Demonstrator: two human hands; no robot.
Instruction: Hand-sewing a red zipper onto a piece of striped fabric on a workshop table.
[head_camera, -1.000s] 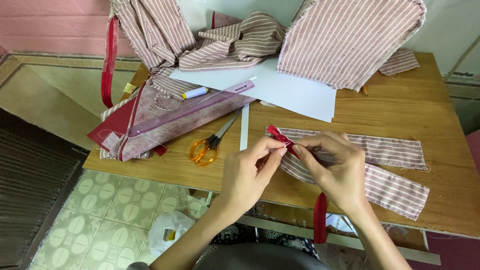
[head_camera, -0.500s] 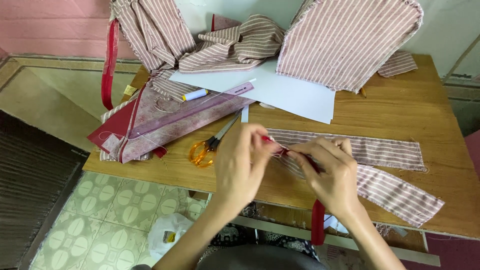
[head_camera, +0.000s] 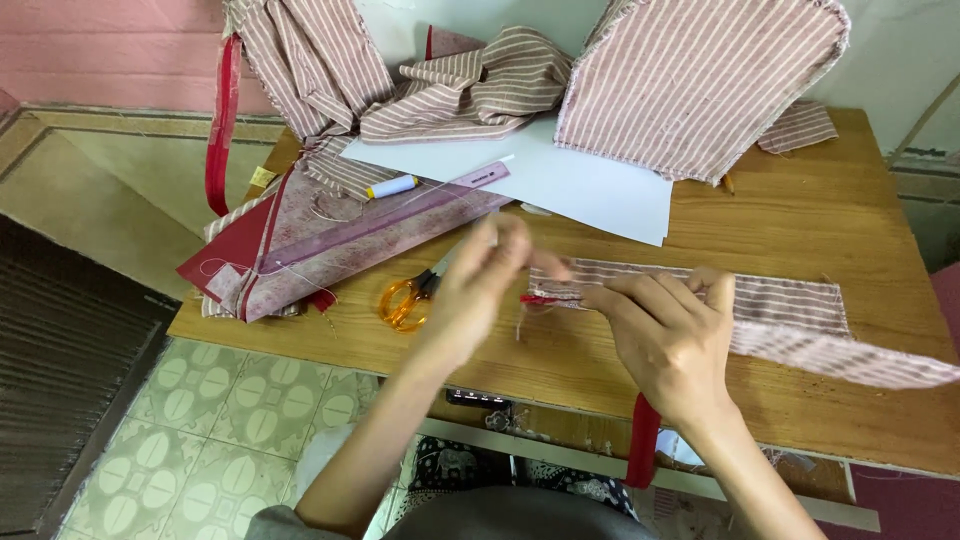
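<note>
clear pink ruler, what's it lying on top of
The clear pink ruler lies across folded pinkish patterned fabric, its far end over the white paper sheet. Whatever lies beneath the fabric is covered, apart from a red layer's edge.

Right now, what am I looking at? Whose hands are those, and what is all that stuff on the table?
The camera sits on a person's head and looks down, so the hands are that person's own. The left hand is blurred, with its fingers pinched together beside a small red piece. The right hand holds the end of a long striped cloth strip, where that red piece sits. On the wooden table lie orange-handled scissors, a pink ruler, white paper and more striped cloth pieces. A red strap hangs below the table's front edge.
</note>
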